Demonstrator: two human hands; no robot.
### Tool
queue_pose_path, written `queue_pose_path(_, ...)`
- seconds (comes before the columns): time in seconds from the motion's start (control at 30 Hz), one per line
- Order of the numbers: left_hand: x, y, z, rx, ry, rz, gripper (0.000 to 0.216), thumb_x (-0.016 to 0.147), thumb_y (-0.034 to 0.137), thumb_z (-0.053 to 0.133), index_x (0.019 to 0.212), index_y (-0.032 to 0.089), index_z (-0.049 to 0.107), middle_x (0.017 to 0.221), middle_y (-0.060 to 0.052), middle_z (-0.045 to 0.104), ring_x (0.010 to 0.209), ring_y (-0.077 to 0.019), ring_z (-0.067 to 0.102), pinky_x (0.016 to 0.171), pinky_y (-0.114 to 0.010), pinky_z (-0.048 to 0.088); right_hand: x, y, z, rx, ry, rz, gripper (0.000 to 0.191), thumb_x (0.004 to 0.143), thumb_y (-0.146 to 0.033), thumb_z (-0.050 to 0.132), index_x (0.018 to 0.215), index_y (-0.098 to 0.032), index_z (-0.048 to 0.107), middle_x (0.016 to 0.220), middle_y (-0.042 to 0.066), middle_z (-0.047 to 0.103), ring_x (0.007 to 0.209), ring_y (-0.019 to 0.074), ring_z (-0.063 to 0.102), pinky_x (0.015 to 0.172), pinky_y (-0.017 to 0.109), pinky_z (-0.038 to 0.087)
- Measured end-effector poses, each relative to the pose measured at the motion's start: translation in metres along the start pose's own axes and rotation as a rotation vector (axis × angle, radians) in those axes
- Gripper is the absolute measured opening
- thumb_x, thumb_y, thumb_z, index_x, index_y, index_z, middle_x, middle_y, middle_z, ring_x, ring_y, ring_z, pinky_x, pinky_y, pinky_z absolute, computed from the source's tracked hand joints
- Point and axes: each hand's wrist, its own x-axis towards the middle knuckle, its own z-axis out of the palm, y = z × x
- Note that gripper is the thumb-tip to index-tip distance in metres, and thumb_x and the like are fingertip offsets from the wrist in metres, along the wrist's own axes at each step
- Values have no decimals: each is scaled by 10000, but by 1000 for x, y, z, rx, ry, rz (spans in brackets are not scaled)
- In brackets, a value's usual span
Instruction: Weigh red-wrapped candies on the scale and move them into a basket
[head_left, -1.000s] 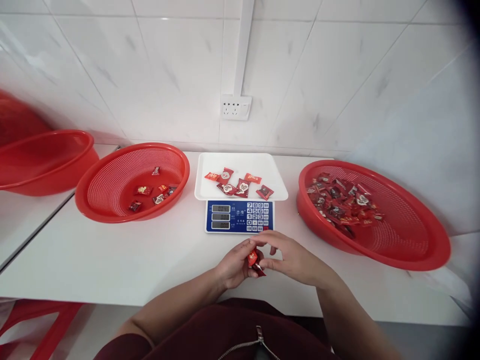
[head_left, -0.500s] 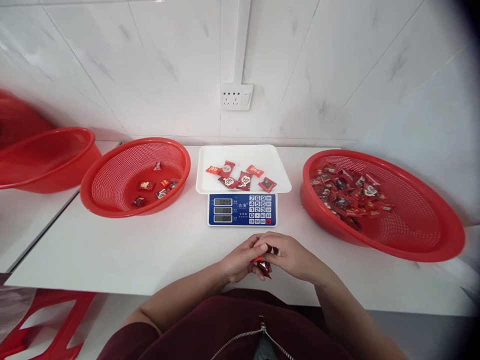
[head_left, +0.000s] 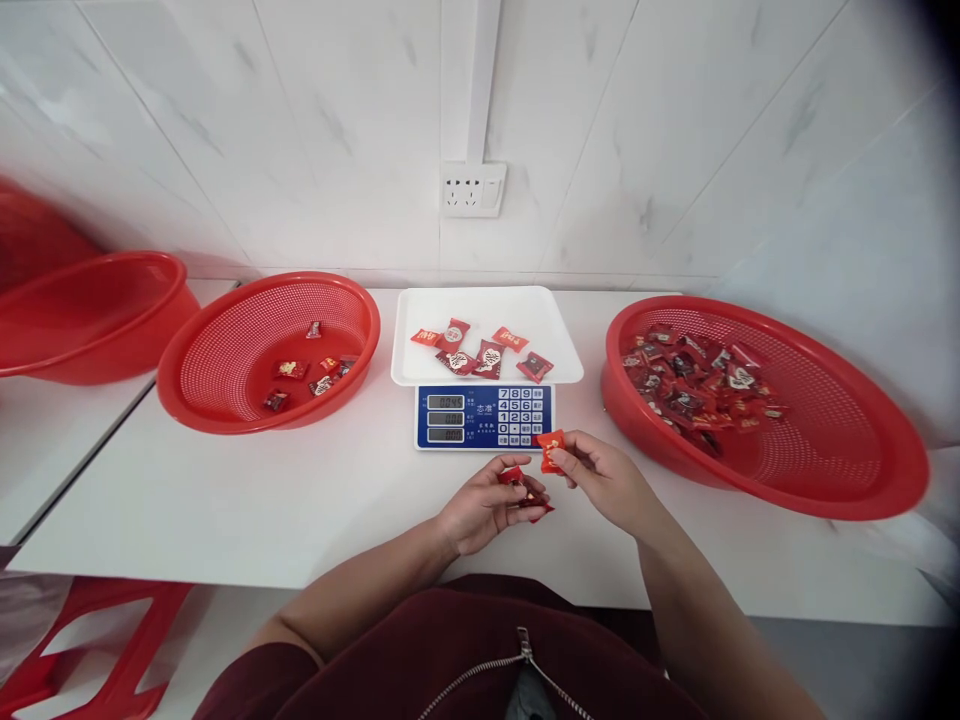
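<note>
1. Clock hours run around the scale [head_left: 472, 440], twelve toward the wall; it stands on the white table [head_left: 337, 500].
2. At four o'clock, the right hand [head_left: 604, 480] pinches an orange sweet [head_left: 549, 444] between thumb and fingers, over the scale's near corner as seen from above.
3. Close by at six o'clock, the left hand [head_left: 480, 510] is palm up, its fingers curled around red sweets [head_left: 513, 476], the thumb laid over them. How many it holds cannot be told.
4. The tray [head_left: 480, 303] sits at twelve. Six sweets [head_left: 488, 360] lie in it, mostly toward its near half; the rightmost is at the tray's own four o'clock.
5. At three, the right basket [head_left: 832, 430] bears a heap [head_left: 682, 400] of wrapped sweets, gathered toward its nine o'clock side.
6. Between nine and ten, the left basket [head_left: 217, 360] has a few sweets [head_left: 291, 370] scattered inside; beyond it is a red tub [head_left: 112, 345].
7. At eight, below table level, stands a red stool [head_left: 120, 660].
</note>
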Motion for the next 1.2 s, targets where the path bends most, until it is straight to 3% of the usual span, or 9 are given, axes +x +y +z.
queue_pose_path(0.23, -3, -2, 2, 180, -13, -47, 427, 650, 271, 730, 1035, 279, 545, 831, -28, 668, 814, -231, 647, 560, -281, 476, -3, -10, -2, 69, 56, 26, 171, 837, -408, 440, 737, -283, 499, 658, 9, 522, 580, 184, 485, 559, 300, 417)
queue_pose_path(0.37, -6, 8, 7, 273, 55, 61, 350, 653, 271, 721, 955, 269, 544, 851, -14, 669, 825, -218, 641, 598, -287, 490, -6, -3, -3, 153, 89, 50, 187, 838, -439, 417, 782, -285, 509, 701, 28, 556, 580, 190, 502, 550, 310, 428)
queue_pose_path(0.5, -11, 45, 18, 332, 118, 331, 300, 696, 230, 684, 921, 245, 487, 993, -12, 635, 951, -198, 602, 813, -346, 487, -11, 16, 0, 173, 79, 100, 238, 833, -483, 387, 811, -284, 515, 711, 51, 581, 610, 219, 542, 557, 340, 445)
queue_pose_path(0.6, -8, 87, 26, 557, 157, 470, 331, 724, 256, 649, 977, 239, 436, 1026, -30, 614, 966, -205, 593, 764, -364, 511, -15, 32, 7, 164, 26, 113, 241, 816, -496, 398, 796, -296, 531, 730, 52, 598, 629, 242, 564, 584, 375, 466)
queue_pose_path(0.73, 13, 138, 28, 1030, 358, 754, 275, 744, 267, 619, 960, 223, 456, 991, -33, 619, 921, -191, 595, 716, -322, 502, -20, 47, 16, 165, -19, 121, 216, 804, -493, 420, 755, -321, 541, 677, 31, 584, 629, 254, 573, 604, 398, 476)
queue_pose_path(0.83, 35, 161, 24, 1301, 440, 777, 194, 776, 278, 581, 934, 210, 494, 929, -35, 644, 875, -189, 605, 770, -349, 478, -23, 54, 18, 167, -15, 113, 213, 804, -499, 414, 778, -336, 548, 680, 29, 589, 642, 264, 581, 617, 414, 482)
queue_pose_path(0.9, 45, 168, 21, 1437, 491, 751, 207, 790, 297, 561, 971, 207, 514, 1013, -62, 633, 960, -219, 584, 843, -390, 448, -24, 58, 17, 163, -14, 94, 214, 803, -501, 414, 773, -336, 547, 676, 28, 589, 638, 269, 580, 621, 425, 481)
queue_pose_path(1.07, 36, 158, 23, 1532, 659, 967, 354, 831, 323, 506, 1157, 189, 473, 1257, -110, 500, 1206, -241, 417, 1006, -411, 321, -26, 62, 17, 92, -24, 38, 214, 801, -503, 420, 756, -342, 552, 675, 18, 594, 659, 276, 577, 620, 425, 472)
queue_pose_path(1.2, 2, 112, 25, 1399, 665, 1027, 242, 857, 325, 469, 1054, 209, 550, 1070, -64, 606, 1040, -203, 540, 923, -355, 403, -26, 62, 19, 67, -36, 9, 204, 816, -477, 419, 831, -334, 563, 754, 26, 624, 709, 260, 585, 664, 416, 480)
